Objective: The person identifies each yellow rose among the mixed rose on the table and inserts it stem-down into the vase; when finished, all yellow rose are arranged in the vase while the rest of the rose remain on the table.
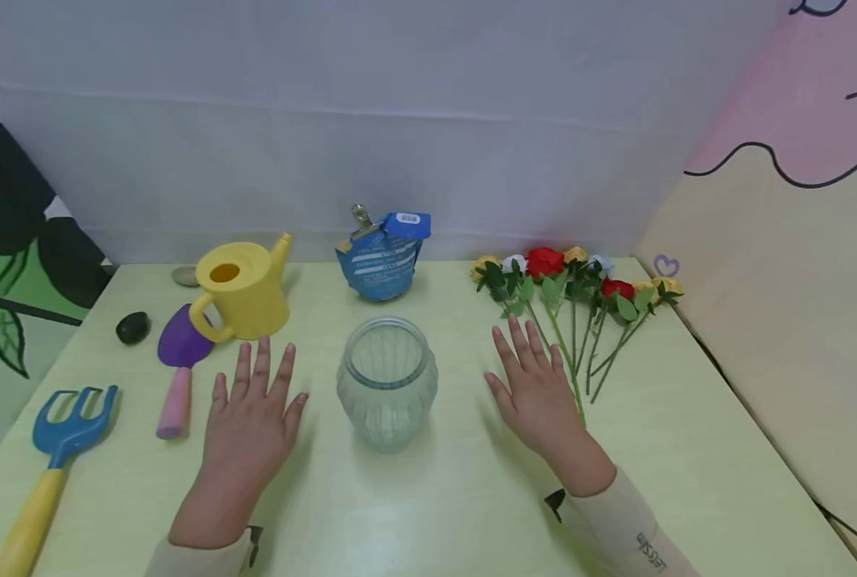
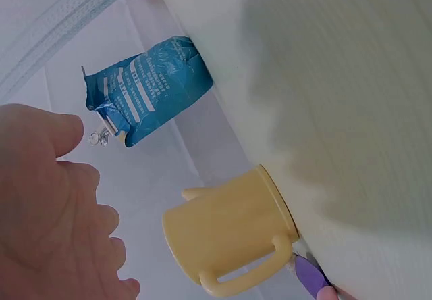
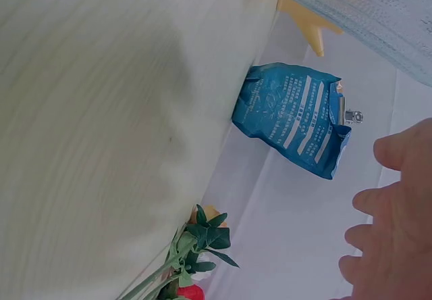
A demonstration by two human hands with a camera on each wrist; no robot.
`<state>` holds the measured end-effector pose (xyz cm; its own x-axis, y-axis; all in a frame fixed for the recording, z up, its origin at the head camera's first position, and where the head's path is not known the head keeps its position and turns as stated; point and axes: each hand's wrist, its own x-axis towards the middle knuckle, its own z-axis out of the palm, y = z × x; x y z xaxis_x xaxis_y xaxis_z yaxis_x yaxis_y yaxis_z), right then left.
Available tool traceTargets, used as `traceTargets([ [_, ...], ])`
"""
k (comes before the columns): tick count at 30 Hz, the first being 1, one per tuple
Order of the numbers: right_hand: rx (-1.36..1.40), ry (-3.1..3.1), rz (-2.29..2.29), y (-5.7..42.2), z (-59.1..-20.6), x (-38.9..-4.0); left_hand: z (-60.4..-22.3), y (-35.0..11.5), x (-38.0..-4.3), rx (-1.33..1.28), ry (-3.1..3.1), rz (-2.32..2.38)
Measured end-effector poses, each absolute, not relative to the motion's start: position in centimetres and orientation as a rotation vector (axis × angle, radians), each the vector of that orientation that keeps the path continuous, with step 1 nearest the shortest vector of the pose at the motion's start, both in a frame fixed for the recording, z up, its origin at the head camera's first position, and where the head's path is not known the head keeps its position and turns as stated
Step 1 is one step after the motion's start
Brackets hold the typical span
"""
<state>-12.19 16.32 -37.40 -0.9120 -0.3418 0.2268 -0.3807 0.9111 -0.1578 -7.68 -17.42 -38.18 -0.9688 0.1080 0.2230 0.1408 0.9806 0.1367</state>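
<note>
My left hand (image 1: 249, 429) is held palm down with fingers spread, left of a clear ribbed glass vase (image 1: 388, 413). On the vase's other side my right hand (image 1: 539, 401) also has its fingers straight and apart, holding nothing. Beyond the left fingertips stand a yellow watering can (image 1: 255, 292) and a purple trowel (image 1: 183, 344) with a pink handle. Artificial flowers (image 1: 546, 263) in red, yellow and pale blue lie just past the right hand, which overlaps some stems in the head view. Behind the vase is a blue bag (image 1: 381, 264) closed with a metal clip (image 1: 362, 220).
A hand fork (image 1: 70, 429) with blue tines and a yellow handle lies at the far left. A black stone (image 1: 133, 328) and a grey stone (image 1: 185, 276) are near the left edge. White cloth (image 1: 399, 160) hangs behind the table; a wall (image 1: 796, 320) borders the right side.
</note>
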Motion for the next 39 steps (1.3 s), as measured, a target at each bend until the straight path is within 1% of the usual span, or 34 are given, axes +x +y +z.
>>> traceTargets([
  [7, 0.564, -2.889, 0.298, 16.6, -37.3, -12.7, -38.0, -17.4, -7.7, -0.196, -2.907, -0.244],
  [11, 0.613, -2.887, 0.390, 17.3, -36.9, -14.0, -37.8, -17.5, -8.1, -0.242, -2.891, -0.415],
  [13, 0.628, -2.892, 0.506, 17.9, -36.7, -15.0, -37.6, -17.5, -8.4, -0.284, -2.896, -0.586],
  [17, 0.587, -2.924, 0.738, 19.3, -36.7, -18.3, -36.9, -17.4, -9.0, -0.345, -2.862, -1.180],
  [20, 0.505, -2.985, 0.784, 20.2, -36.9, -21.4, -36.1, -16.9, -9.6, -0.392, -2.699, -1.659],
  [24, 0.405, -3.108, 0.800, 20.6, -37.5, -25.0, -35.3, -15.9, -10.2, -0.564, -2.415, -2.021],
  [28, 0.377, -3.183, 0.839, 20.5, -38.5, -27.3, -35.0, -15.0, -10.9, -0.702, -2.336, -2.078],
  [35, 0.465, -3.152, 0.670, 20.0, -40.3, -29.2, -35.2, -13.9, -11.3, -0.648, -2.428, -2.000],
  [39, 0.429, -3.147, 0.690, 19.8, -40.8, -29.6, -35.2, -13.8, -11.2, -0.662, -2.416, -1.976],
])
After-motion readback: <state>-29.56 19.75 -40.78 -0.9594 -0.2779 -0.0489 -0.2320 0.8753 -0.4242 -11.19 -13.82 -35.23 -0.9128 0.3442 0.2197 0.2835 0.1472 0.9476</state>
